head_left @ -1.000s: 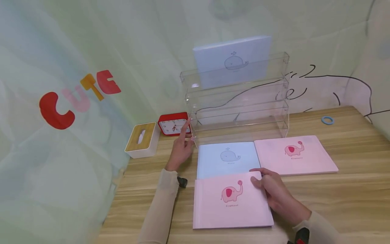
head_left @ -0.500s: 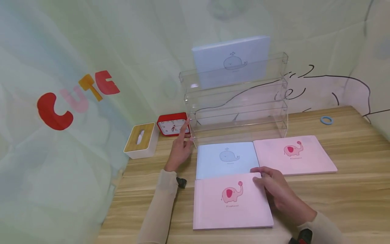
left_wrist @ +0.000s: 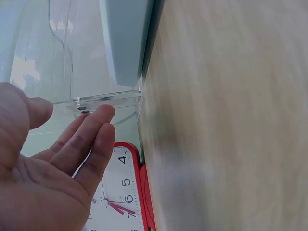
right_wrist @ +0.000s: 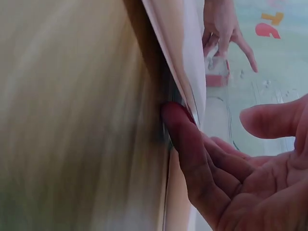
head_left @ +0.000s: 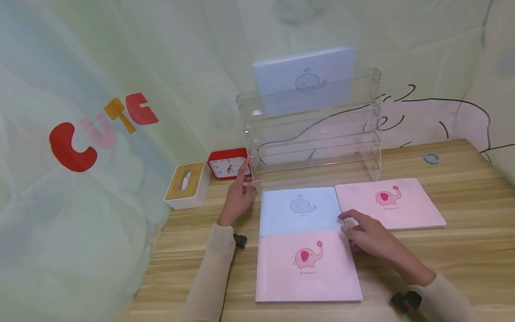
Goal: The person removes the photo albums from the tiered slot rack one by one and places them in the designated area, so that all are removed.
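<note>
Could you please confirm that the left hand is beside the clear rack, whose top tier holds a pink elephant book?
Not quite: the book in the top tier is a pale blue whale book, as the head view shows. The left hand is indeed beside the clear rack.

Right hand has released the near elephant book; thumb, previously on its cover, is now lifted off it.
</note>
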{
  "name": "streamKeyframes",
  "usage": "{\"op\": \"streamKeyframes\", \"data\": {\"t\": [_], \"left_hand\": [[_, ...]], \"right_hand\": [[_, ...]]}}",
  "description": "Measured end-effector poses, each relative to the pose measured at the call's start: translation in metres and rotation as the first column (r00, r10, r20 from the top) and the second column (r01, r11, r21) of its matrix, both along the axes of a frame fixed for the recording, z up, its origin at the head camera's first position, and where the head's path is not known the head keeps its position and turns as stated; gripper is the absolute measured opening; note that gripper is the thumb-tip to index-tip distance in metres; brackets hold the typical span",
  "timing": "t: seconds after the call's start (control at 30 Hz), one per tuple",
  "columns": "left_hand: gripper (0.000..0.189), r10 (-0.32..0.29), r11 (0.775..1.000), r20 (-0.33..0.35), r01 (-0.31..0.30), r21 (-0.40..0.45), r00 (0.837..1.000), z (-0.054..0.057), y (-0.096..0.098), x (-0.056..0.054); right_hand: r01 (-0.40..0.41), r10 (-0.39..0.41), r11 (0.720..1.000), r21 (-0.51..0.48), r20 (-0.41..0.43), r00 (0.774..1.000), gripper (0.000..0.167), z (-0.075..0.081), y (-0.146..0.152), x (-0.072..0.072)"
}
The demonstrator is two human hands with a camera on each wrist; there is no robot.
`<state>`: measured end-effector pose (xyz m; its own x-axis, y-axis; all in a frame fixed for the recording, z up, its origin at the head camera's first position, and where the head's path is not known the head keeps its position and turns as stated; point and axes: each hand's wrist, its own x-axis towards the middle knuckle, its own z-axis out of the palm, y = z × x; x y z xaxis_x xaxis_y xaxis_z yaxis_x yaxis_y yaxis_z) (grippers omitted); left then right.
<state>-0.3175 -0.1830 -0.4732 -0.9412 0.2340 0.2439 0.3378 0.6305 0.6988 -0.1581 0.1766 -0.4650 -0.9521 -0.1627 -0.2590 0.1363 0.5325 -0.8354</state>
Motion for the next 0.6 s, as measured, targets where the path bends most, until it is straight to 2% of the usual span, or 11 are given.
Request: {"op": "streamKeyframes", "data": {"t": [0.1,0.23,0.37,0.6], "left_hand": [[0.089,-0.005,1.0,-0.005,0.005,0.0,1.0,0.0,0.0,-0.001],[0.089,-0.001,1.0,0.003,0.001,0.0,1.0,0.002,0.001,0.0],[0.09,0.003,1.0,0.012,-0.003,-0.003,1.0,0.002,0.001,0.001],[0.089,-0.003,1.0,-0.001,0.003,0.005,1.0,0.001,0.001,0.001]], "right_hand": [[-0.03,0.035,0.996,0.087,-0.057,0.998,0.044,0.001,0.004,-0.001],[-0.053,0.069,0.986,0.161,-0.092,0.993,0.043,0.003,0.006,-0.003],[-0.073,0.093,0.982,0.173,-0.11,0.99,0.042,0.004,0.009,-0.004],[-0.08,0.098,0.987,0.137,-0.13,0.987,0.042,0.009,0.017,-0.005]]}}
